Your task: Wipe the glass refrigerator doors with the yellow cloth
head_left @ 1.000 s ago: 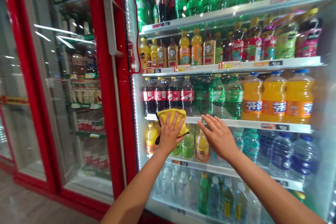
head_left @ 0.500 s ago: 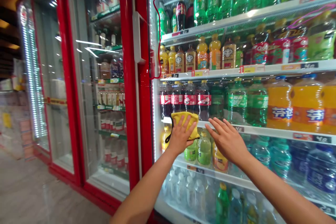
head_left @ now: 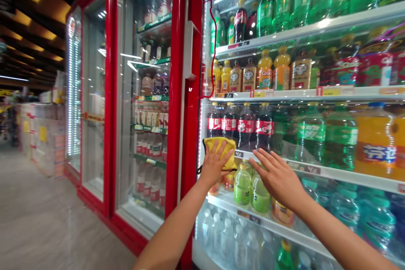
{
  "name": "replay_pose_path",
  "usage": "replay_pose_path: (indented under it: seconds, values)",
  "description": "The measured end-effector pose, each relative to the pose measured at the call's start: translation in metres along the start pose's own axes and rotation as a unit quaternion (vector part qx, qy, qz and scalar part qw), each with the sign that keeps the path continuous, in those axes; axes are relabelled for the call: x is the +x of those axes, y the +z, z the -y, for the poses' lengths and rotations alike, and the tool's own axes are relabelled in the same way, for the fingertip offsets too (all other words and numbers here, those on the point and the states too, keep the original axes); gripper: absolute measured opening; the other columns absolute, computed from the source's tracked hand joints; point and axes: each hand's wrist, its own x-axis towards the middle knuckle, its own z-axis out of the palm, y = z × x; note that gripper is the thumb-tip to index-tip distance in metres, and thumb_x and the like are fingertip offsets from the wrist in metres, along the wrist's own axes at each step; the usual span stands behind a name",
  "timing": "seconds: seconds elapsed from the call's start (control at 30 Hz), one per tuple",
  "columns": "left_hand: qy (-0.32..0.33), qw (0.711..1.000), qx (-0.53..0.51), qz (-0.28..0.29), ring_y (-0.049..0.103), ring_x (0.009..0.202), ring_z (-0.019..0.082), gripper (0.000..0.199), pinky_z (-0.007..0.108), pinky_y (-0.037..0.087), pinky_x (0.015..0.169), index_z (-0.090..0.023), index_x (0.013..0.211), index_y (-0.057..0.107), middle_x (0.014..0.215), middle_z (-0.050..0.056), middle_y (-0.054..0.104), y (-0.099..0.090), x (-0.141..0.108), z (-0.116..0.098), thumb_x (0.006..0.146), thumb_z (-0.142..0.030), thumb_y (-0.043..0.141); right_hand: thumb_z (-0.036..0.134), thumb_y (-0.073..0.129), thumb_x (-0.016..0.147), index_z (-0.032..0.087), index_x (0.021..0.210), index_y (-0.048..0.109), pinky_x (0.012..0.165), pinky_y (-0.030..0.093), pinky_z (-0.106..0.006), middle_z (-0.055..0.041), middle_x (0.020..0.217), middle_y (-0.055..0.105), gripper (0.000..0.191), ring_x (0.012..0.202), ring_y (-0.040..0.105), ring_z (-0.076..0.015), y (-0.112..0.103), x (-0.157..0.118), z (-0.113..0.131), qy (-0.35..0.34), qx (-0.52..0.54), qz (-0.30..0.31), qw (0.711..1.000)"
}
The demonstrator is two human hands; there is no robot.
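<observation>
My left hand point(head_left: 214, 164) holds a yellow cloth point(head_left: 220, 152) with a dark edge flat against the glass of a red-framed drinks cooler, fingers spread over it. The cloth lies near the left side of the pane, in front of the shelf edge below the cola bottles point(head_left: 245, 126). To its right, my right hand point(head_left: 280, 177) is empty, fingers stretched out, at or close to the glass; contact cannot be made out. Green-labelled bottles point(head_left: 242, 187) show behind the glass below and between the hands.
A white handle point(head_left: 190, 50) and red frame point(head_left: 179, 93) stand left of the pane. Further left are more glass-doored coolers point(head_left: 93, 105), stacked goods point(head_left: 41, 135) and a grey floor point(head_left: 88, 219). Orange drink bottles point(head_left: 376, 139) stand on a shelf at right.
The view has turned left, so the cooler appears further right. Against the bottles behind the glass, the yellow cloth and both hands have shifted left, nearer the red frame.
</observation>
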Motion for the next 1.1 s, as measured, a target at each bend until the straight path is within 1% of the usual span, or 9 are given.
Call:
replay_pose_path:
  seconds: [0.2, 0.3, 0.4, 0.57, 0.73, 0.8, 0.97, 1.03, 1.1]
  values:
    - [-0.121, 0.991, 0.016, -0.058, 0.013, 0.158, 0.036, 0.090, 0.062, 0.027, 0.123, -0.024, 0.159, 0.030, 0.169, 0.016, 0.026, 0.008, -0.020, 0.017, 0.084, -0.035, 0.079, 0.015, 0.060, 0.086, 0.019, 0.129, 0.068, 0.114, 0.040, -0.049, -0.0130, 0.147, 0.060, 0.044, 0.136, 0.054, -0.0299, 0.005, 0.001, 0.005, 0.012, -0.015, 0.021, 1.000]
    - [-0.093, 0.995, 0.018, -0.035, 0.012, 0.158, 0.038, 0.094, 0.064, 0.027, 0.123, -0.024, 0.159, 0.029, 0.168, 0.016, 0.028, 0.014, -0.038, 0.014, 0.082, -0.036, 0.081, 0.017, 0.060, 0.087, 0.020, 0.128, 0.069, 0.114, 0.039, -0.051, -0.0119, 0.147, 0.060, 0.042, 0.136, 0.055, -0.0303, 0.002, 0.003, 0.008, 0.010, -0.014, 0.028, 0.999]
    - [-0.044, 0.999, 0.018, 0.002, 0.013, 0.158, 0.037, 0.097, 0.067, 0.023, 0.123, -0.029, 0.159, 0.031, 0.168, 0.013, 0.028, 0.008, -0.026, 0.026, 0.078, -0.037, 0.084, 0.017, 0.059, 0.088, 0.019, 0.128, 0.069, 0.114, 0.040, -0.051, -0.0121, 0.146, 0.061, 0.042, 0.134, 0.056, -0.0300, 0.000, 0.007, 0.007, 0.009, -0.008, 0.030, 0.999]
    - [-0.161, 0.985, 0.022, -0.061, 0.007, 0.159, 0.034, 0.081, 0.062, 0.020, 0.125, -0.024, 0.161, 0.026, 0.170, 0.015, 0.021, 0.001, -0.003, 0.040, 0.092, -0.036, 0.068, 0.013, 0.056, 0.087, 0.016, 0.130, 0.067, 0.115, 0.040, -0.053, -0.0136, 0.149, 0.058, 0.044, 0.136, 0.054, -0.0309, 0.006, 0.005, 0.001, 0.006, 0.006, 0.025, 1.000]
    - [-0.119, 0.992, 0.029, -0.043, 0.010, 0.158, 0.035, 0.087, 0.062, 0.020, 0.125, -0.026, 0.161, 0.027, 0.170, 0.014, 0.023, 0.013, -0.026, 0.030, 0.087, -0.038, 0.073, 0.007, 0.050, 0.088, 0.014, 0.133, 0.065, 0.115, 0.044, -0.052, -0.0120, 0.153, 0.054, 0.048, 0.141, 0.050, -0.0300, 0.016, -0.003, -0.005, -0.017, 0.012, 0.027, 0.999]
    - [-0.130, 0.990, 0.024, -0.056, 0.013, 0.158, 0.035, 0.084, 0.064, 0.018, 0.125, -0.026, 0.160, 0.029, 0.169, 0.014, 0.025, 0.009, -0.011, 0.035, 0.089, -0.037, 0.071, 0.004, 0.047, 0.088, 0.015, 0.133, 0.064, 0.114, 0.045, -0.051, -0.0110, 0.154, 0.053, 0.050, 0.141, 0.050, -0.0285, 0.018, -0.004, -0.007, -0.020, 0.009, 0.026, 0.999]
    - [-0.210, 0.967, -0.023, -0.141, 0.013, 0.158, 0.036, 0.071, 0.066, 0.012, 0.125, -0.024, 0.160, 0.030, 0.170, 0.013, 0.024, -0.015, 0.072, 0.043, 0.096, -0.036, 0.059, -0.001, 0.044, 0.086, 0.017, 0.133, 0.065, 0.113, 0.046, -0.052, -0.0118, 0.155, 0.052, 0.055, 0.141, 0.051, -0.0283, 0.018, -0.002, -0.008, -0.030, 0.012, 0.024, 0.999]
    - [-0.166, 0.976, -0.028, -0.137, 0.011, 0.159, 0.036, 0.073, 0.065, 0.009, 0.126, -0.025, 0.160, 0.030, 0.170, 0.012, 0.023, -0.019, 0.083, 0.035, 0.095, -0.038, 0.060, 0.001, 0.045, 0.086, 0.018, 0.132, 0.066, 0.113, 0.046, -0.052, -0.0109, 0.154, 0.053, 0.053, 0.141, 0.051, -0.0282, 0.016, -0.002, -0.010, -0.036, 0.017, 0.029, 0.999]
    - [-0.070, 0.992, -0.025, -0.100, 0.010, 0.159, 0.036, 0.077, 0.065, 0.007, 0.126, -0.027, 0.159, 0.033, 0.170, 0.010, 0.024, -0.017, 0.073, 0.027, 0.091, -0.041, 0.066, 0.005, 0.048, 0.088, 0.019, 0.131, 0.067, 0.114, 0.046, -0.051, -0.0098, 0.154, 0.053, 0.049, 0.142, 0.050, -0.0278, 0.013, -0.004, -0.014, -0.039, 0.027, 0.035, 0.998]
